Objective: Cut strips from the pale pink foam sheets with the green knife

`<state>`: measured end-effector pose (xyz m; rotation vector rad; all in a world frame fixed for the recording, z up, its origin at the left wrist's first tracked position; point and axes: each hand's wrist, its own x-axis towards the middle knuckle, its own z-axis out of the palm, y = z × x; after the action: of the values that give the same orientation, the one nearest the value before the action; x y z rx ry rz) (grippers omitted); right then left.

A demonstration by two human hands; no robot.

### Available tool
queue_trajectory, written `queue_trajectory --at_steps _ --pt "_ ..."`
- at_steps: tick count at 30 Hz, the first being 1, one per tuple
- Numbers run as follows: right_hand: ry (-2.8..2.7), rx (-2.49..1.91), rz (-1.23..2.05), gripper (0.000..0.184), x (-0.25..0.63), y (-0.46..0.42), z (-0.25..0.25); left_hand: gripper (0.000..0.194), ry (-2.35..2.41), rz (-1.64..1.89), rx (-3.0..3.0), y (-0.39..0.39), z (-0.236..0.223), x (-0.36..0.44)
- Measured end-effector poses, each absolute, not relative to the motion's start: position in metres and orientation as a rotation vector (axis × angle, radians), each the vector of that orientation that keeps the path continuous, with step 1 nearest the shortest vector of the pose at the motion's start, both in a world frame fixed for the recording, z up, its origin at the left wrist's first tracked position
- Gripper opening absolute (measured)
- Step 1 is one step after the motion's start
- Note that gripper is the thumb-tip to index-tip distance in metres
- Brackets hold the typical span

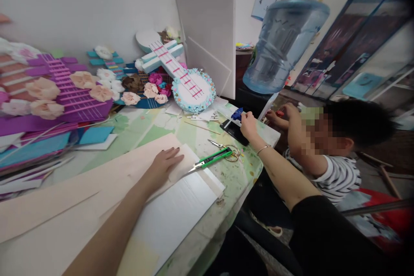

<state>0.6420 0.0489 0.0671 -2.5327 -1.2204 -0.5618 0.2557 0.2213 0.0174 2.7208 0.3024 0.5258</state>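
Note:
My left hand (164,164) lies flat, fingers stretched out, on a long pale pink foam sheet (74,189) that rests over a white board (174,211). My right hand (248,125), with a bracelet at the wrist, reaches to the table's far right corner, its fingers curled by a black phone (234,131) and a small blue object (237,114). What it grips, if anything, is hidden. A green utility knife (211,158) and scissors (228,150) lie between my two hands.
A child in a striped shirt (336,177) sits at the table's right edge, hands near mine. Purple and teal foam crafts with paper flowers (64,95) fill the left. A round foam guitar piece (190,84), a white board (210,21) and a water jug (281,43) stand behind.

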Motion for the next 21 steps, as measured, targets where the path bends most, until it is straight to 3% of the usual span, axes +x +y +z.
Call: queue_trajectory --at_steps 9,15,18,21 --pt "-1.262 -2.393 -0.462 0.037 0.609 0.047 0.078 0.041 0.33 0.495 2.714 0.218 0.022 0.255" --pt "-1.806 -2.057 -0.158 0.019 0.536 0.038 0.086 0.041 0.351 0.502 2.692 0.218 0.022 0.256" --pt "-1.958 -1.918 -0.051 0.025 0.515 0.032 0.083 0.041 0.355 0.507 2.686 0.218 0.022 0.256" --pt "-1.795 -1.947 -0.146 0.023 0.521 0.025 0.082 0.042 0.344 0.514 2.681 0.218 0.022 0.256"
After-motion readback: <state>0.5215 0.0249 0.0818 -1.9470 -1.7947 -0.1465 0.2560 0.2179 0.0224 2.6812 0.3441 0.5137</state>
